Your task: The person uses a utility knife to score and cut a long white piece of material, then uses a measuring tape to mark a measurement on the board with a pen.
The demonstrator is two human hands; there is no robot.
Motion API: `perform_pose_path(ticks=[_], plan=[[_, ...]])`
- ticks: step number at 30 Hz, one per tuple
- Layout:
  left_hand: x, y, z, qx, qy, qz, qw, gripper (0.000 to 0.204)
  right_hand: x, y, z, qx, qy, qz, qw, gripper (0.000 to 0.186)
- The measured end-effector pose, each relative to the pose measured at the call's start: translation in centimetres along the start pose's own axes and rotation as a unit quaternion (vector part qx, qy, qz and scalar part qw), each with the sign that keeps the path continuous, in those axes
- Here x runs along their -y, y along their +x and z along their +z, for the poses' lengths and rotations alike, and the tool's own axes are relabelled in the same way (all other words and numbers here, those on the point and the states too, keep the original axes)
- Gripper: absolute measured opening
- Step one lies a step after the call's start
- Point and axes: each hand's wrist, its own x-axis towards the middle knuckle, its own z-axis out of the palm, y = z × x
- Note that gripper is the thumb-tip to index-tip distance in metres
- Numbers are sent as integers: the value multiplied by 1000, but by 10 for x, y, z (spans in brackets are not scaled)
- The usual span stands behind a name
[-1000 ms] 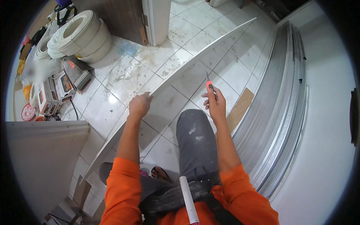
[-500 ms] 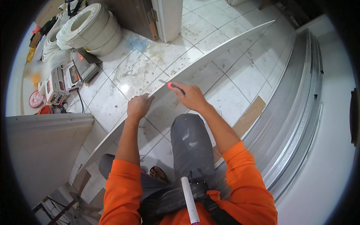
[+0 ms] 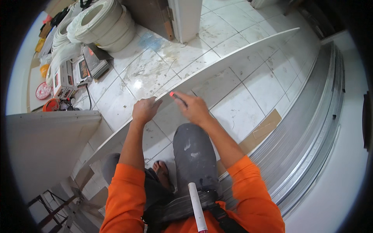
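A long, thin white board [image 3: 202, 72] stands on edge across the floor, running diagonally in front of me. My left hand [image 3: 145, 110] is closed over its top edge, thumb on the near side. Just right of it, my right hand [image 3: 195, 110] is wrapped round a utility knife [image 3: 179, 99] with a dark body and a red end. The red end points at the board, close to its near side. I cannot make out the blade or whether it touches.
Stacked metal profiles [image 3: 299, 143] line the right wall, with a cardboard strip [image 3: 268, 125] beside them. Coiled white cable rolls [image 3: 105, 29] and tool boxes [image 3: 64, 81] sit at the far left. A white panel [image 3: 50, 143] stands at left, and a door frame [image 3: 188, 21] rises ahead.
My right hand with the knife has moved slightly down, and the red end has drawn back from the board's top edge. My left hand stays on the edge. The whole view has shifted somewhat.
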Motion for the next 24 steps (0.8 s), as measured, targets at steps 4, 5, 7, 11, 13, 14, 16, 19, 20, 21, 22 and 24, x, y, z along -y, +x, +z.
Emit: perform_pose_path(ticks=[4, 5, 7, 11, 13, 14, 16, 19, 20, 21, 22, 24], plan=[[-7, 4, -8, 21, 0, -18, 1000, 44, -4, -3, 8, 4, 16, 40, 999, 36], [-1, 1, -10, 13, 1, -18, 1000, 45, -7, 5, -11, 30, 6, 84, 996, 36], [5, 1, -11, 0, -2, -10, 1000, 45, -18, 20, -48, 31, -30, 155, 987, 36], [-5, 8, -3, -4, -22, 2, 1000, 45, -55, 27, -84, -142, -74, 113, 981, 38], [2, 5, -5, 8, -16, -9, 1000, 45, -24, 29, -57, -48, -48, 212, 975, 37], [3, 4, -7, 10, -10, -11, 1000, 45, -4, 29, -42, -4, -38, 258, 965, 37], [-1, 5, -10, 24, -14, -15, 1000, 47, 14, 17, -15, 20, -25, 99, 995, 36], [-1, 4, -10, 46, -17, -21, 999, 49, 13, 16, -26, 55, -13, 125, 991, 36], [0, 5, -10, 42, -10, -18, 999, 49, 7, 19, -36, 53, -28, 125, 990, 36], [5, 3, -12, 39, 2, -19, 999, 49, -4, 26, -49, 52, -37, 125, 990, 36], [4, 2, -10, 44, 3, -20, 999, 49, -20, 30, -68, 50, -54, 130, 989, 36], [-3, 6, -11, 47, 5, -19, 999, 48, -58, 39, -102, 5, -104, 78, 991, 36]])
